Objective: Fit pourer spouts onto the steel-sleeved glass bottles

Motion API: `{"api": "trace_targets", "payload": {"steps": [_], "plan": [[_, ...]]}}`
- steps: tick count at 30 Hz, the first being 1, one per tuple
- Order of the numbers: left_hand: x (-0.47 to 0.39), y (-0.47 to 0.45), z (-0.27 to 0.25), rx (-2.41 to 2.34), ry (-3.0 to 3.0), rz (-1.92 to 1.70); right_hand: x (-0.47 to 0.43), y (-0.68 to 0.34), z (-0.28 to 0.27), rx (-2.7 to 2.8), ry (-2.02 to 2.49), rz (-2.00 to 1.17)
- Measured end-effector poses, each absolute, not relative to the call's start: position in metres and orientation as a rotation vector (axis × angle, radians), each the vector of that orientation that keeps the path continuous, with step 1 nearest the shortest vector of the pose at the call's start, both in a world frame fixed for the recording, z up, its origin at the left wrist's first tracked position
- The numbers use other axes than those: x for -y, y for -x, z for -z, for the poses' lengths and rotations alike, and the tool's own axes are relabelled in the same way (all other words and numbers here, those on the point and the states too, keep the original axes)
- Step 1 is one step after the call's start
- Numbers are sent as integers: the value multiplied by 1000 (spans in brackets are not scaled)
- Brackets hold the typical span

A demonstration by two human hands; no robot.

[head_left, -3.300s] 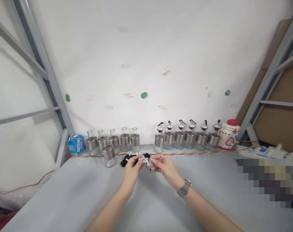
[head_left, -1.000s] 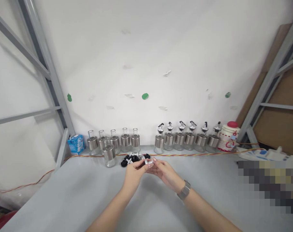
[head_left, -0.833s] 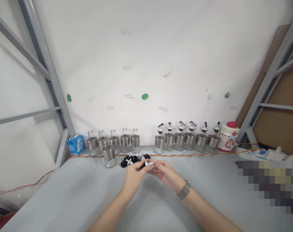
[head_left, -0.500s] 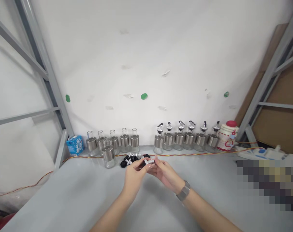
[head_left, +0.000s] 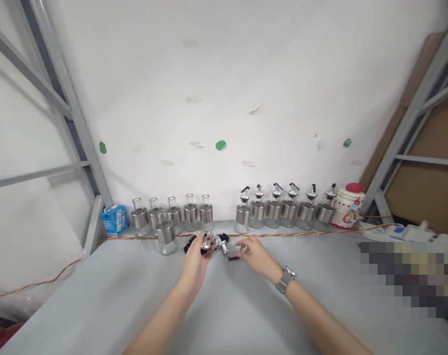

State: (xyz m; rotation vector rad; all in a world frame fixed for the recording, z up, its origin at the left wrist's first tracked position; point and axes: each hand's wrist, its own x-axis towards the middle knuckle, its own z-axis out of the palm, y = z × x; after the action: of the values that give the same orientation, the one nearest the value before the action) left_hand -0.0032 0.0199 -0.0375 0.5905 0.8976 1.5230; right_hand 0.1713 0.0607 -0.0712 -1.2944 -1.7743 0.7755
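Note:
My left hand [head_left: 195,261] is closed around a silver bottle pourer top [head_left: 205,242], its narrow stem pointing up. Beside it, my right hand [head_left: 259,257] has curled fingers, the tips at a small dark piece [head_left: 234,256] that looks blurred and held low over the table. Between and behind the hands lies a pile of black and silver pourer parts [head_left: 221,242], partly hidden by my left hand. Left of the pile stands an open glass bottle [head_left: 166,236] with a steel band, in front of several similar open bottles [head_left: 190,215].
Several bottles with pourers fitted [head_left: 274,209] line the wall at the right. A cream jar with a red lid [head_left: 348,209] stands beyond them. A blue carton [head_left: 114,220] is at the far left. A twisted red-yellow wire [head_left: 283,233] runs along the grey table [head_left: 224,305].
My hands have moved apart. The left has shifted left with the silver pourer top, and the right has moved slightly right, with a small dark piece at its fingertips.

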Motion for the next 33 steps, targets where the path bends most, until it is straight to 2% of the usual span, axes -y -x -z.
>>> {"api": "trace_targets", "payload": {"steps": [10,18,33], "plan": [[-12,-2,39,-808,-718,-1357,-50,-153,87,2101,1279,-446],[-11,-1,37,-738,-761,-1318,-48,-149,87,2094,1253,-399],[-11,-7,40,-901,-825,-1383,-51,-151,88,2094,1279,-408]]}}
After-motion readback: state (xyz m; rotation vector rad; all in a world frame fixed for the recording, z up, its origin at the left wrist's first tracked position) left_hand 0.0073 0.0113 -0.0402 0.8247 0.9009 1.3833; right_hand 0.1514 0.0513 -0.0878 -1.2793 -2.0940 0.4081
